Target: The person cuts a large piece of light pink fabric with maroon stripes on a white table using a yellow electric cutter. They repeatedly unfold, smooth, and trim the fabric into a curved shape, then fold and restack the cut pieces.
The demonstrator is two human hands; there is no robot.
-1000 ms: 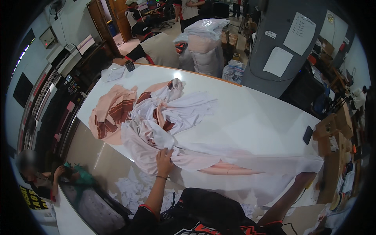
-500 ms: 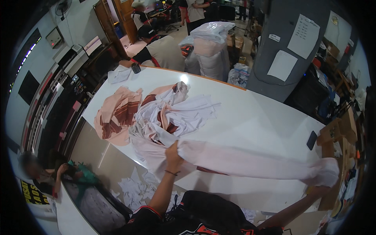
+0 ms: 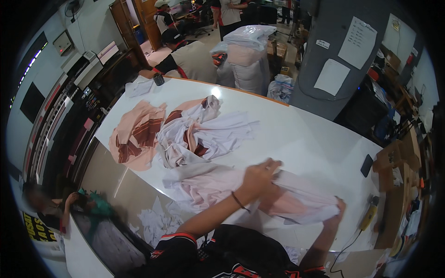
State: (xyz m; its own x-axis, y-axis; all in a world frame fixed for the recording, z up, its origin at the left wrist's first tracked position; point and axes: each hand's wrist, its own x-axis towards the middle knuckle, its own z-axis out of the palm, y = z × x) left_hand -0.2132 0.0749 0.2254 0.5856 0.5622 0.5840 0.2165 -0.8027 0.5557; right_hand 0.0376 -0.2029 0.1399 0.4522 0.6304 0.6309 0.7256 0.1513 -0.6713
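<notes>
The pale pink-and-white cloth lay along my near side of the white table, running right from a heap of peach, brown and white fabric; my right hand grasped its far end, while my left hand was blurred over its middle, and I could not tell whether it pinched the cloth or merely passed above; handling it well, I judged, called for a firm hold on that end, matched edges, and light smoothing without dragging the heap; half a second earlier the cloth had stretched in a long band toward the boxes; now my right hand had come inward, my left had moved rightward, and the length between was shorter and more rumpled.
</notes>
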